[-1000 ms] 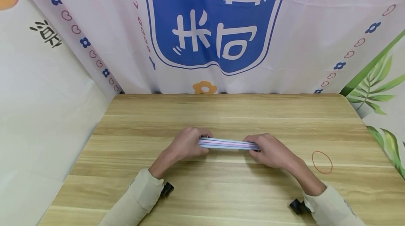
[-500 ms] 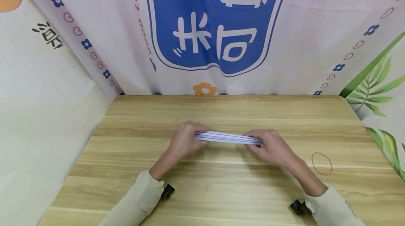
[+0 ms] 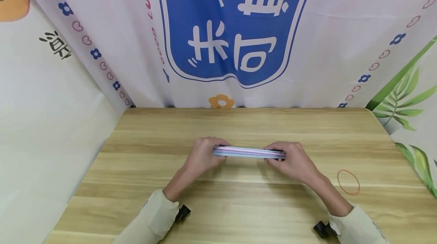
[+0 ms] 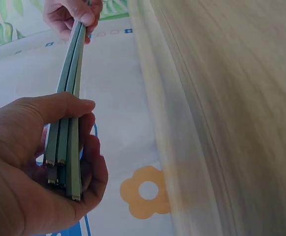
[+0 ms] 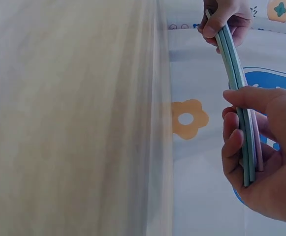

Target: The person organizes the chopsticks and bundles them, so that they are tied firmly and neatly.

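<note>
A bundle of several thin, straight sticks (image 3: 244, 152) in pastel blue, pink and purple is held level between the two hands, above the table. My left hand (image 3: 202, 157) grips its left end, the fingers and thumb curled round it. At the other end, my right hand (image 3: 293, 160) grips the bundle in the same way. In the left wrist view the squared stick tips (image 4: 64, 167) stick out from the left hand, ending unevenly. Greenish sticks (image 5: 245, 147) lie beside a pinkish one in the right hand. The exact kind of stick cannot be told.
A thin red-orange rubber band (image 3: 338, 178) lies on the wooden table (image 3: 232, 213), to the right of the right forearm. A printed cloth (image 3: 327, 46) hangs behind the table's far edge. Small black devices (image 3: 182, 213) sit at both wrists.
The bundle was raised slightly, then lowered a little. It has turned in the hands, so pink now shows along its upper side where blue was. Both hands keep their grip.
</note>
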Demonstrator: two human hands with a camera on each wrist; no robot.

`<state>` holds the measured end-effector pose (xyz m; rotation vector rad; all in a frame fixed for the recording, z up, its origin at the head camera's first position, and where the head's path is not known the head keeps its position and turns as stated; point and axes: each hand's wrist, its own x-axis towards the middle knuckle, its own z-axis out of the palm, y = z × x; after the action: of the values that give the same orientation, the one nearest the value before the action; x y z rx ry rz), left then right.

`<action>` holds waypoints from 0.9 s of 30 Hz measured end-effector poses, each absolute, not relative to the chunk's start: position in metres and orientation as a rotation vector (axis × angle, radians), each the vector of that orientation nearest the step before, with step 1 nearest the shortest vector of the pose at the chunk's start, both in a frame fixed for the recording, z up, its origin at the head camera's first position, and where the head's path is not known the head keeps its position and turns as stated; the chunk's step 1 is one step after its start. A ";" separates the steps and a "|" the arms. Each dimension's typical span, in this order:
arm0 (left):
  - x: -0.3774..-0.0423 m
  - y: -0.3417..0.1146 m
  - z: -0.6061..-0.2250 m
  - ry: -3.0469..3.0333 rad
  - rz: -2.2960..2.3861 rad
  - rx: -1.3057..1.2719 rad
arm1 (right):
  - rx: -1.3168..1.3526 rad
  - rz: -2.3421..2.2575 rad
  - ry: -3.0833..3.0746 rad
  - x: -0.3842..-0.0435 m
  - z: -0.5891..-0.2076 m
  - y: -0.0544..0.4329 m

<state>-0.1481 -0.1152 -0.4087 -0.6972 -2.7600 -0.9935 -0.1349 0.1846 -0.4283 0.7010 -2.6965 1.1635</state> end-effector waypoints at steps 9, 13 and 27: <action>-0.145 -0.111 -0.407 -2.752 -0.996 -0.626 | 0.647 1.185 -2.628 -0.135 -0.427 0.182; -0.144 -0.109 -0.409 -2.743 -1.007 -0.680 | 0.643 1.240 -2.632 -0.134 -0.427 0.180; -0.145 -0.105 -0.414 -2.673 -0.975 -0.738 | 0.524 1.365 -2.629 -0.136 -0.427 0.177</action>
<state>-0.1449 -0.1048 -0.4141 -0.7378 -2.6726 -0.9745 -0.1358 0.1769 -0.4272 0.5236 -2.6294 1.3647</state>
